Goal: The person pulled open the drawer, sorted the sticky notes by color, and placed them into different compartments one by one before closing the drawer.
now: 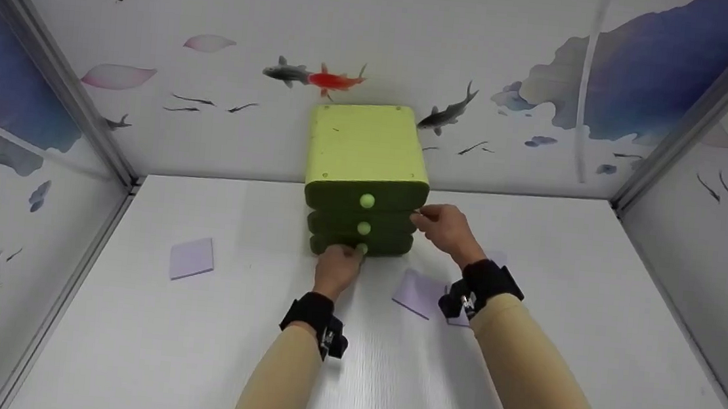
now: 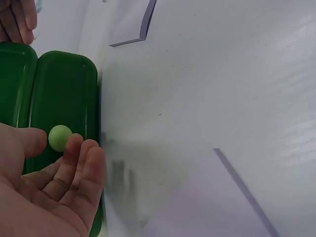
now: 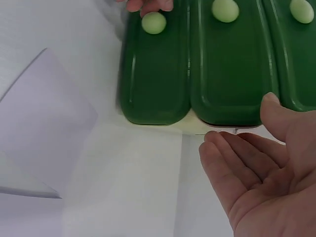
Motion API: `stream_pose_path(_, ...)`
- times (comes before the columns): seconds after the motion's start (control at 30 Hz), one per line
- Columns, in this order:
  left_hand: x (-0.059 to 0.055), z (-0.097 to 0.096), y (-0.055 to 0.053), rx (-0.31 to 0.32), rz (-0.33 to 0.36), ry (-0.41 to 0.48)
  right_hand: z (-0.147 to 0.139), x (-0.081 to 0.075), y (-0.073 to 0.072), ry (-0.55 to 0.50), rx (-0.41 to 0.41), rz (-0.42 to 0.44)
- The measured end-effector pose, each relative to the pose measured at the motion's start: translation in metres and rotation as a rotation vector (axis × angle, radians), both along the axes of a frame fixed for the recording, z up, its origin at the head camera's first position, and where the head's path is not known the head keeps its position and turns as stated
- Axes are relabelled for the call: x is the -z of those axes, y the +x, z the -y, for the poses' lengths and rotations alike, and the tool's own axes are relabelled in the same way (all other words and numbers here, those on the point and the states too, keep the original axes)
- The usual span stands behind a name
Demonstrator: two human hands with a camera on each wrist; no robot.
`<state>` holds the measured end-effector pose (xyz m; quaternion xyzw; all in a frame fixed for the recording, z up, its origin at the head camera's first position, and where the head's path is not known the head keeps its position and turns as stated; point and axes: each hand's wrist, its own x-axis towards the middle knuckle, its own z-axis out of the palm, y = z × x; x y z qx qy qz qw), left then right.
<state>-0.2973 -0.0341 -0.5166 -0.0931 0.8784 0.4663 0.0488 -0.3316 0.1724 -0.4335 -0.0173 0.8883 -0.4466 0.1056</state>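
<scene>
A small light-green cabinet (image 1: pixel 369 142) with three dark-green drawers stands against the back wall. Each drawer front has a round pale-green knob. My left hand (image 1: pixel 337 269) is at the bottom drawer (image 2: pixel 64 89), pinching its knob (image 2: pixel 59 138) between thumb and fingertips. To the right of the cabinet is my right hand (image 1: pixel 444 228), its fingers fairly straight along the side. Its thumb lies by the end of the middle drawer front (image 3: pixel 232 74) in the right wrist view. All the drawers look pushed in, and their insides are hidden.
Lilac square pads lie on the white table (image 1: pixel 225 364): one pad (image 1: pixel 192 259) at the left, another pad (image 1: pixel 421 294) right of my left hand, and others partly hidden by my right wrist. Printed walls with fish and petals enclose the table on three sides.
</scene>
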Motion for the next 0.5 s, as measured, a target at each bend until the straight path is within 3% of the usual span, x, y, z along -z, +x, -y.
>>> stream_pose_path(0.23,0.012,-0.008,-0.001,-0.030,-0.068,0.025,0.002,0.008,-0.003,0.024,0.007,-0.067)
stream_pose_path(0.5,0.016,-0.013,-0.003,-0.107,-0.064,-0.024,0.006,0.008,-0.004,0.086,0.016,-0.104)
